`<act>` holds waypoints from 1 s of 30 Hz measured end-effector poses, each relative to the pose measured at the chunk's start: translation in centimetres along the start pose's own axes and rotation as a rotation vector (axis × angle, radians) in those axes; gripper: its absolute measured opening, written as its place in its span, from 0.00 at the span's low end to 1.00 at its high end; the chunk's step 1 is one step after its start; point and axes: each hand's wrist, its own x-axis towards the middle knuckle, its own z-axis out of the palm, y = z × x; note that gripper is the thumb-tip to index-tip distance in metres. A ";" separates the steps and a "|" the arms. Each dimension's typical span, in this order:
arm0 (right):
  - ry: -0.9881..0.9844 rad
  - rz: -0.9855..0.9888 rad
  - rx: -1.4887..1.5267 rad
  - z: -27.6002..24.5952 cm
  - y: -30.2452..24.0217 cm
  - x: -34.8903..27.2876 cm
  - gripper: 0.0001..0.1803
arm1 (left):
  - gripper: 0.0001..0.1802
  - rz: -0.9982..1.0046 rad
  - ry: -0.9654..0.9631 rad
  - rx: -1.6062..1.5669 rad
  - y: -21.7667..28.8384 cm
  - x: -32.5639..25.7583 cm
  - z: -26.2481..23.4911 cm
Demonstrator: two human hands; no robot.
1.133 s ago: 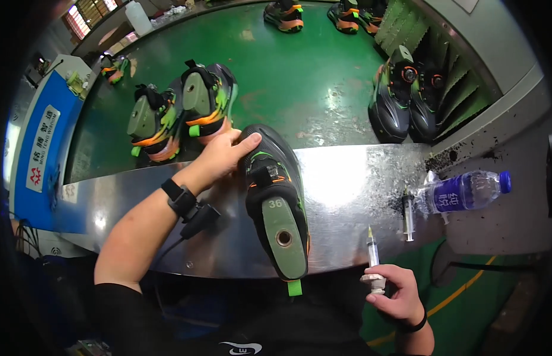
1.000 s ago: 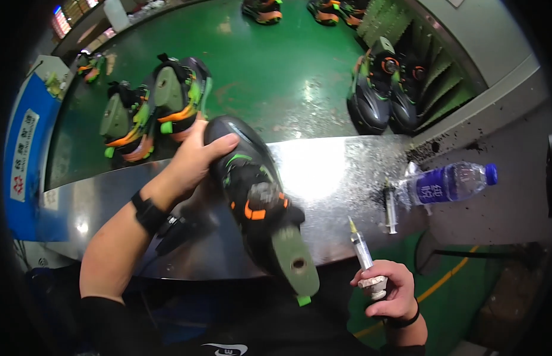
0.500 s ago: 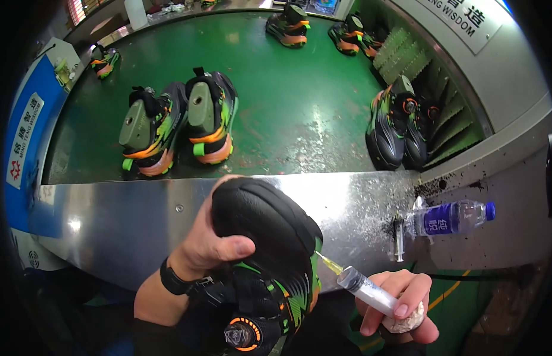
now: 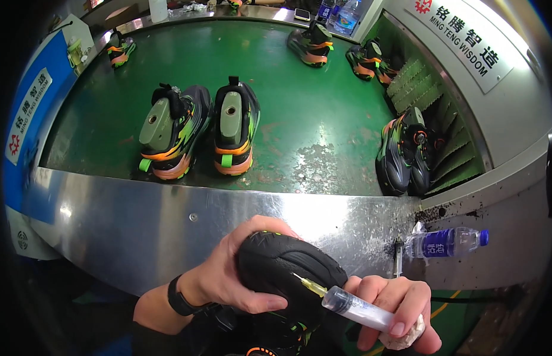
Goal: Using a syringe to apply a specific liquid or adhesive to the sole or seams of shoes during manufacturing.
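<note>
Over the near edge of the metal ledge [image 4: 127, 237]: a black shoe [image 4: 282, 261], tilted, toe toward the ledge, with curved seams and green trim; its lower part runs out of the picture.
Left hand [image 4: 231, 276]: grasping the toe, thumb across the upper, fingers round the far side.
Right hand [image 4: 400, 302]: clasped about the rear of a syringe [image 4: 359, 310].
Syringe: clear barrel, white lump [image 4: 403, 335] at the rear, yellow needle [image 4: 313, 288] over the shoe's toe; whether the tip touches cannot be told.
Paired shoes [image 4: 235, 130]: two, green blocks inside, heels toward the ledge.
Dark shoes [image 4: 396, 160]: two, beside the green curtain strips [image 4: 415, 89] at right.
Bottle [image 4: 445, 243]: on its side, blue cap rightward, near the right hand.
Second syringe [image 4: 398, 258]: just beyond the right hand.
Green table [image 4: 282, 130]: bare surface between paired and dark shoes.
Ledge edge: curving below the left forearm; bare metal left of that hand.
</note>
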 end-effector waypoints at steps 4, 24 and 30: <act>-0.048 0.042 -0.046 0.2 -0.9 0.1 0.21 | 0.43 0.052 -0.059 0.068 0.3 0.1 0.5; 0.233 0.126 -0.051 -0.8 -1.2 -6.5 0.24 | 0.49 -0.100 0.368 -0.077 -0.7 0.6 -0.3; 0.278 0.171 -0.026 -1.0 -0.4 -6.9 0.25 | 0.49 -0.097 0.407 -0.060 -1.0 0.4 -0.4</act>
